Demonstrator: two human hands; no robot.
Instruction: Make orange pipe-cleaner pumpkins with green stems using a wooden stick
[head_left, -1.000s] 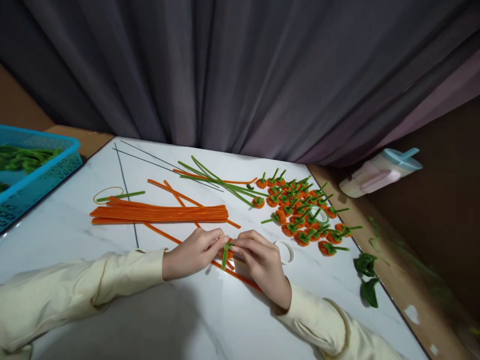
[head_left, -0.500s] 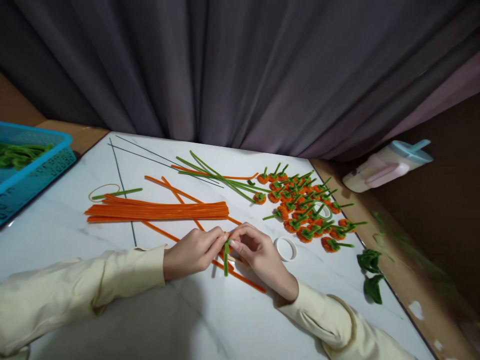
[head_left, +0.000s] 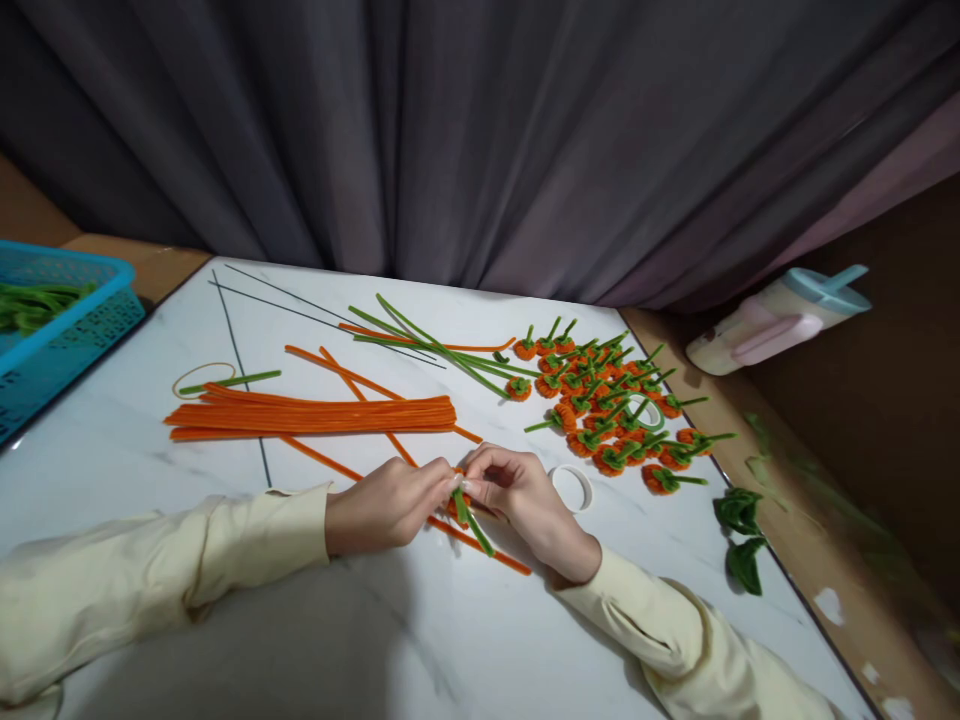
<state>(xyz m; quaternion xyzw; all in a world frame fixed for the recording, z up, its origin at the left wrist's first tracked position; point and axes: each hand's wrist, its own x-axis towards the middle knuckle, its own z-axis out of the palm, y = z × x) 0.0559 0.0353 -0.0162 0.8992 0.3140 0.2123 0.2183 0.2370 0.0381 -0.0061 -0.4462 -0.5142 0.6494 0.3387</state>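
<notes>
My left hand (head_left: pixel 397 503) and my right hand (head_left: pixel 519 500) meet fingertip to fingertip above the white table. Both pinch a small orange and green pipe-cleaner piece, mostly covered by my fingers. A green pipe cleaner (head_left: pixel 478 532) hangs from it, slanting down to the right. Beneath my hands an orange pipe cleaner (head_left: pixel 491 551) lies diagonally on the tabletop. Just beyond my left hand is a thick bundle of orange pipe cleaners (head_left: pixel 322 416). A white tape ring (head_left: pixel 571 488) lies to the right of my right hand.
Several small orange pipe-cleaner pumpkins (head_left: pixel 600 400) with green stems cluster at right, a green tape roll (head_left: pixel 645 412) among them. Loose green pipe cleaners (head_left: pixel 420 335) lie at the back. A blue basket (head_left: pixel 67 330) stands left, a tumbler (head_left: pixel 772 325) right, dark green leaves (head_left: pixel 742 540) near the edge.
The hanging green pipe cleaner has swung from pointing straight down to slanting right. My fingertips have drawn closer together over the piece. The camera view has shifted slightly.
</notes>
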